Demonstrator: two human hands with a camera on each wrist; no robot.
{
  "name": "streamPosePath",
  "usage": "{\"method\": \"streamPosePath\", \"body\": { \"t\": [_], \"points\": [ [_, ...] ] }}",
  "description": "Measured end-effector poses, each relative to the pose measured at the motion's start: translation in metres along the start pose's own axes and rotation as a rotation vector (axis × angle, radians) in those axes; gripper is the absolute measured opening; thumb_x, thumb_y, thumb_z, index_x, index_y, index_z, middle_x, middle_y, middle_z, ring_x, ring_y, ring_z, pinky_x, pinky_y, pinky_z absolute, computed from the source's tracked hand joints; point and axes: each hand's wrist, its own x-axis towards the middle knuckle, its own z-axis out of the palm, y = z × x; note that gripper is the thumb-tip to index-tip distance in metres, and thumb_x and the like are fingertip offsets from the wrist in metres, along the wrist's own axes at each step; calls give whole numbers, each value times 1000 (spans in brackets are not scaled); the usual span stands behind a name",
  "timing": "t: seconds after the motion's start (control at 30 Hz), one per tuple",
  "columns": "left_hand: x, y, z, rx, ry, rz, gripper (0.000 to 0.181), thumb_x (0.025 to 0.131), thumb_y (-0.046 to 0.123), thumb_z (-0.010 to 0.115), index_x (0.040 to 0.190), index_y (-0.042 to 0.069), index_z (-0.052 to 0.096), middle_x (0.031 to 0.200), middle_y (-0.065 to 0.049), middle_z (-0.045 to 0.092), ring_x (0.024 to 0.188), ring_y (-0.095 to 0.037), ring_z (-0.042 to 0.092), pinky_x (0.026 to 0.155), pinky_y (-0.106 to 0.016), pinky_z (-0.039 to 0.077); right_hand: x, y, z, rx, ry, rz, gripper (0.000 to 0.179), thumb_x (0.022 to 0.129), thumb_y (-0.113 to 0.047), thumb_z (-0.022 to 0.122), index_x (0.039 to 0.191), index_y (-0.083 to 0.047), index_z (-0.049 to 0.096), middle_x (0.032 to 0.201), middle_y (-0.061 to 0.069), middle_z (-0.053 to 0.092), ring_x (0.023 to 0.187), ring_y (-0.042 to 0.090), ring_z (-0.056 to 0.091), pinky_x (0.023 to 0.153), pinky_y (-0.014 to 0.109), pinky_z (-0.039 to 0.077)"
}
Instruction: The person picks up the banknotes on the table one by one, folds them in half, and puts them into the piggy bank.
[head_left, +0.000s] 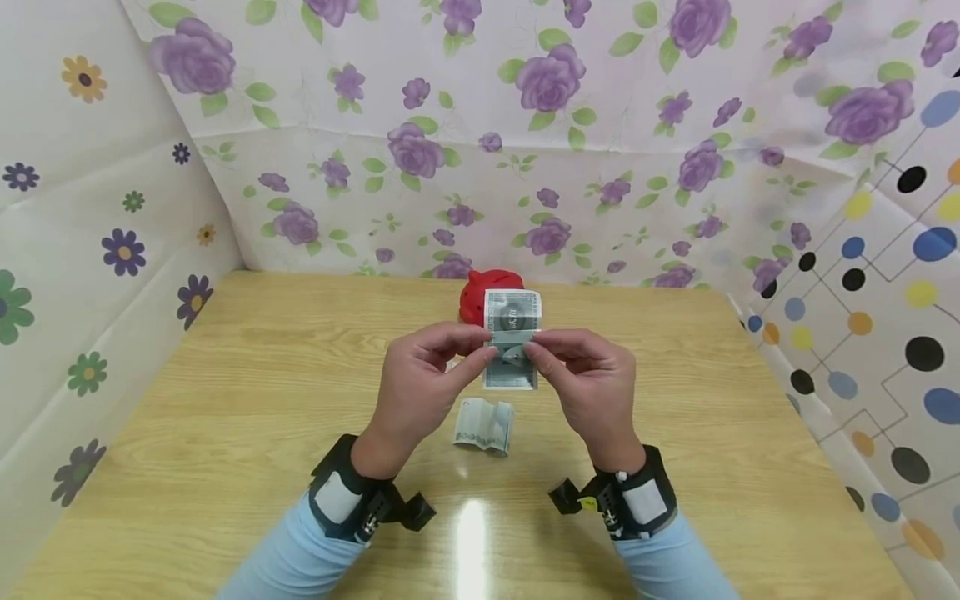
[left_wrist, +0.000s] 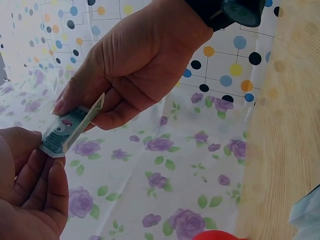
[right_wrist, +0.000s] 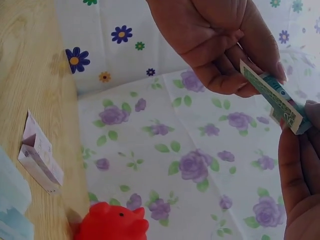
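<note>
Both hands hold a green-grey banknote point(head_left: 512, 310) upright over the table, one at each long edge. My left hand point(head_left: 420, 379) pinches its left edge between thumb and fingers; my right hand point(head_left: 592, 379) pinches the right edge. In the left wrist view the banknote point(left_wrist: 75, 125) is bent along a crease, with the left hand point(left_wrist: 30, 190) below and the right hand point(left_wrist: 145, 60) above. The right wrist view shows the banknote's point(right_wrist: 272, 97) printed edge between the left hand point(right_wrist: 215, 45) and the right hand point(right_wrist: 302, 170).
A red piggy bank point(head_left: 472, 298) stands at the table's back, partly behind the banknote. A creased pale banknote point(head_left: 482, 425) lies nearer me on the wooden table point(head_left: 262, 400). A folded pinkish paper point(right_wrist: 42, 157) stands on the table, mostly hidden by the left hand in the head view.
</note>
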Motion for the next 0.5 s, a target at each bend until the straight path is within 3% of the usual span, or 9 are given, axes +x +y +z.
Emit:
{"method": "streamPosePath", "body": {
  "t": [0.17,0.27,0.4,0.5],
  "points": [
    [0,2,-1,91,3,18,19,87,7,81,106,6,80,96,-9,79,79,-14,68,72,-23,58,4,-2,-5,-51,-88,-25,18,83,10,77,102,9,76,100,-8,79,85,9,75,78,24,61],
    [0,3,-2,178,-3,44,19,87,10,82,105,8,81,96,-5,79,77,-13,67,67,-23,56,7,-5,-9,-98,-154,-15,21,83,9,78,103,6,77,99,1,80,86,11,76,81,28,62],
    [0,4,-3,282,-21,83,18,86,12,83,104,11,82,96,-1,79,77,-11,66,63,-25,55,9,-9,-13,-228,-209,-24,23,83,5,80,105,-1,79,97,12,80,88,8,76,77,25,62],
    [0,5,-3,311,-28,113,18,86,11,83,103,10,82,95,-1,78,76,-10,65,64,-26,56,9,-12,-13,-312,-222,-56,21,83,2,81,104,-4,80,97,9,80,89,6,75,75,21,60]
  ]
}}
